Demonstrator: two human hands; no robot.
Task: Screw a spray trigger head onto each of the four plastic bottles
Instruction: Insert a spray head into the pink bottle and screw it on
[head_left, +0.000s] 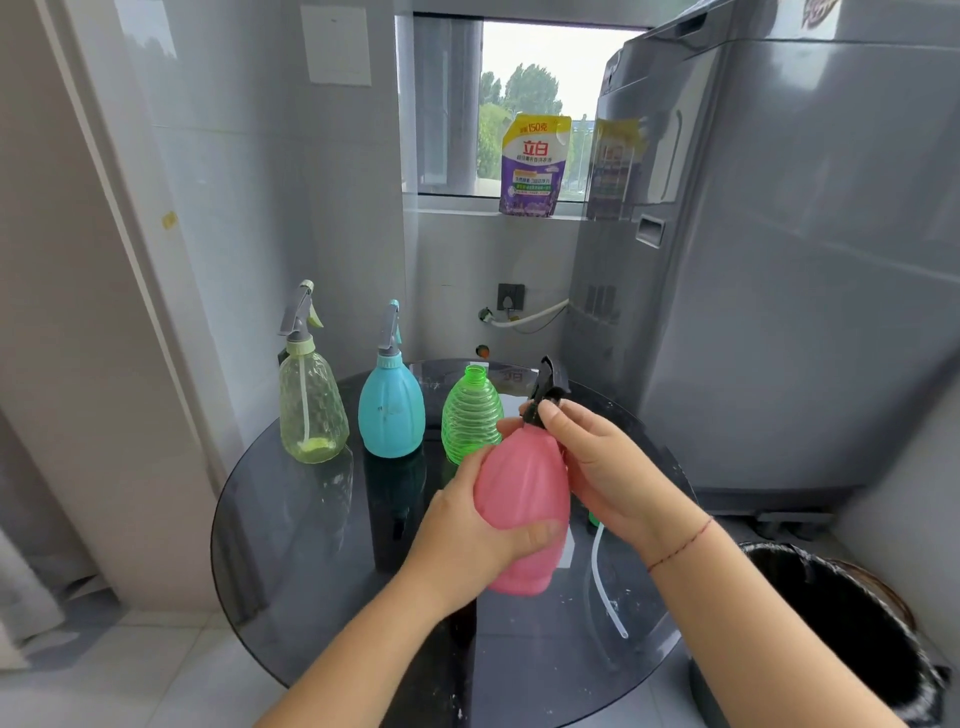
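Observation:
My left hand (470, 525) grips the body of a pink bottle (522, 483), lifted and tilted above the round dark glass table (311, 545). My right hand (597, 462) pinches the collar of a black spray trigger head (548, 387) seated at the pink bottle's neck. Behind stand a yellow-green clear bottle (311, 410) and a blue bottle (390, 410), each with a grey trigger head on top. A ribbed green bottle (470, 415) stands beside them with its neck bare. A white dip tube (602, 582) with a green part, mostly hidden under my right wrist, lies on the table.
A grey washing machine (779, 260) stands close on the right. A black-lined bin (841, 623) sits at the lower right beside the table. A purple detergent pouch (532, 166) stands on the window sill. A wall and door frame are on the left.

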